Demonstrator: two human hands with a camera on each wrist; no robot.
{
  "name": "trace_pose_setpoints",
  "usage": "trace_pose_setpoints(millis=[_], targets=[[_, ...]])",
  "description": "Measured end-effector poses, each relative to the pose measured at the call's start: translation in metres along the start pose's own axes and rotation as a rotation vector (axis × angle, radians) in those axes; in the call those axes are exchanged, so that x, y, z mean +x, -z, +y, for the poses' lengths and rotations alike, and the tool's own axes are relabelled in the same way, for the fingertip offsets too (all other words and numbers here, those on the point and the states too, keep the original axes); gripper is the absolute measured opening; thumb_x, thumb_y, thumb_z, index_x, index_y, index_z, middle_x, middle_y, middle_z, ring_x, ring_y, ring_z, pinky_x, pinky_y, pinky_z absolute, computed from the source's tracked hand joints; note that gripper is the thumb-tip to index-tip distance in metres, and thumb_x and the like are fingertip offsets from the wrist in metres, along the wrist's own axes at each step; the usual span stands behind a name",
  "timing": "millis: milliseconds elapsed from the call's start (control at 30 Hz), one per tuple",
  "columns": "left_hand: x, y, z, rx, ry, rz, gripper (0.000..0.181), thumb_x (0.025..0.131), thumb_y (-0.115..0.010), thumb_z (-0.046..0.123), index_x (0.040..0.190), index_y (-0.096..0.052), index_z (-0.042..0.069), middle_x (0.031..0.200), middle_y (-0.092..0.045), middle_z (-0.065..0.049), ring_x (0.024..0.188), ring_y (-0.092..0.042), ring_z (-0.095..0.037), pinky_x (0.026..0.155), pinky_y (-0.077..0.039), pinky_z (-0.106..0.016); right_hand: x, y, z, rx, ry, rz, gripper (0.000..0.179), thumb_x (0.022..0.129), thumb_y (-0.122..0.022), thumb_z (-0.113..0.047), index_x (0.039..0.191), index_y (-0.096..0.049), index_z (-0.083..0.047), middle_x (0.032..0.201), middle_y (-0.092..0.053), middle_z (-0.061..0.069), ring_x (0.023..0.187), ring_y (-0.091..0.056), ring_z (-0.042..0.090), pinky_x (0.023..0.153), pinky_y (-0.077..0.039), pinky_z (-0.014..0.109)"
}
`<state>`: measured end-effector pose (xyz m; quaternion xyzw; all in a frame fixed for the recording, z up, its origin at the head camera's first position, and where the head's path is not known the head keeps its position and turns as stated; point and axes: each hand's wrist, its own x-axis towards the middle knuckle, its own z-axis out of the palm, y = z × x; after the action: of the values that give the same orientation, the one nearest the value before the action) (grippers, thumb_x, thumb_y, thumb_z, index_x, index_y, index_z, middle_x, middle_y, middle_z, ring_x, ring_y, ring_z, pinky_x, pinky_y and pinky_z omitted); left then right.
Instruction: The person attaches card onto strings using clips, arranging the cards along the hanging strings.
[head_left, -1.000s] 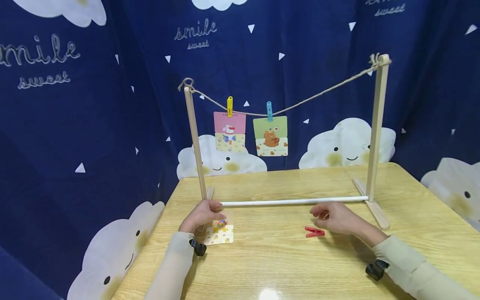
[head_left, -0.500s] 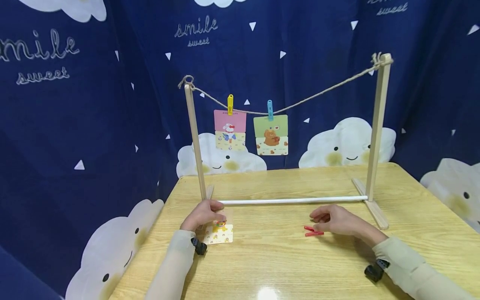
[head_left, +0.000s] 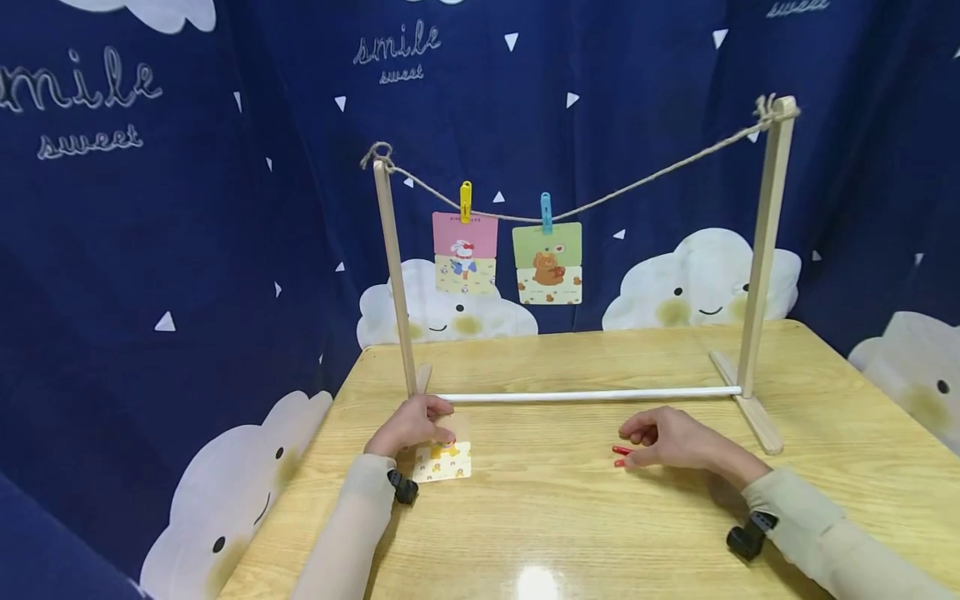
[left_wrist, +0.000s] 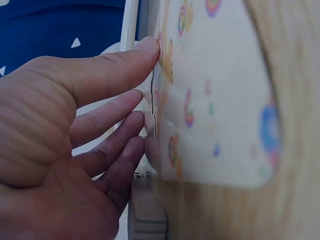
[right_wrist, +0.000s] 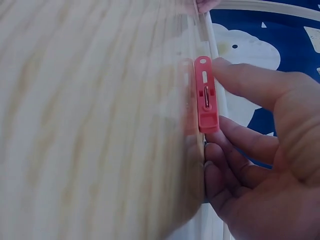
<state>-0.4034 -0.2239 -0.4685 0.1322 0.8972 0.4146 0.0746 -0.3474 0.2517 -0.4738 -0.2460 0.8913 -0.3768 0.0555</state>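
In the head view, my left hand [head_left: 412,426] reaches over a small picture card [head_left: 442,467] lying flat at the table's left side. Its thumb tip meets the printed face of the card [left_wrist: 220,115] in the left wrist view, with the other fingers spread along the far part. A red clothespin [right_wrist: 205,97] lies on the wood under my right hand [head_left: 667,437]. Thumb and bent fingers stand just beside the clothespin, thumb near its holed end, fingers near the other, not squeezed round it. The thumb hides much of it in the head view.
Behind the hands stands a wooden frame with a right post [head_left: 767,242], left post [head_left: 396,275] and white bottom rod [head_left: 585,395]. From its string [head_left: 667,171] hang a pink card [head_left: 465,233] on a yellow clothespin [head_left: 466,202] and a green card [head_left: 546,246] on a blue clothespin [head_left: 546,212].
The right hand has shifted slightly left and its thumb now covers more of the red clothespin. The left hand stays at the card. The head view has tilted a little.
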Motion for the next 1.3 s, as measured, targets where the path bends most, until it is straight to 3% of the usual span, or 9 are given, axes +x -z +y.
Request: trace_pose_setpoints(millis=[300, 467, 833, 1100, 1300], targets=[[0.003, 0.001, 0.006, 0.050, -0.035, 0.009, 0.057, 0.079, -0.091, 0.011, 0.132, -0.069, 0.004, 0.128, -0.068, -0.010, 0.116, -0.060, -0.028, 0.102, -0.049, -0.049, 0.004, 0.000, 0.001, -0.027, 0.018, -0.005, 0.033, 0.078, -0.090, -0.022, 0.104, -0.074, -0.010, 0.089, -0.066, -0.001, 0.078, -0.058, 0.009, 0.068, -0.049, 0.022], [0.004, 0.001, 0.007, 0.082, -0.035, 0.020, 0.054, 0.079, -0.091, 0.011, 0.128, -0.071, 0.005, 0.118, -0.067, -0.010, 0.102, -0.058, -0.025, 0.092, -0.051, -0.044, 0.004, -0.002, 0.001, -0.038, 0.001, 0.006, 0.022, 0.079, -0.089, -0.018, 0.096, -0.075, -0.015, 0.081, -0.065, -0.005, 0.073, -0.058, 0.007, 0.064, -0.048, 0.022], [0.004, 0.000, 0.006, 0.067, -0.027, 0.029, 0.045, 0.080, -0.089, 0.007, 0.122, -0.072, 0.007, 0.101, -0.066, -0.007, 0.083, -0.054, -0.020, 0.075, -0.049, -0.033, 0.001, -0.004, -0.002, -0.036, -0.013, 0.020, 0.015, 0.082, -0.086, -0.018, 0.094, -0.076, -0.017, 0.080, -0.067, -0.006, 0.072, -0.058, 0.007, 0.063, -0.048, 0.021], [0.002, 0.000, 0.007, 0.050, -0.034, 0.043, 0.045, 0.078, -0.091, 0.007, 0.119, -0.073, 0.008, 0.117, -0.069, -0.008, 0.103, -0.062, -0.023, 0.093, -0.053, -0.043, 0.000, -0.005, -0.003, -0.021, 0.004, 0.024, 0.013, 0.085, -0.085, -0.020, 0.095, -0.077, -0.017, 0.080, -0.068, -0.007, 0.072, -0.060, 0.006, 0.064, -0.049, 0.022], [0.001, 0.000, 0.012, 0.020, -0.050, 0.037, 0.043, 0.080, -0.089, 0.006, 0.120, -0.073, 0.008, 0.118, -0.071, -0.008, 0.107, -0.063, -0.023, 0.097, -0.052, -0.044, -0.003, -0.002, -0.006, 0.030, -0.022, 0.020, 0.017, 0.086, -0.085, -0.021, 0.098, -0.076, -0.012, 0.083, -0.069, -0.003, 0.075, -0.061, 0.009, 0.066, -0.050, 0.023]])
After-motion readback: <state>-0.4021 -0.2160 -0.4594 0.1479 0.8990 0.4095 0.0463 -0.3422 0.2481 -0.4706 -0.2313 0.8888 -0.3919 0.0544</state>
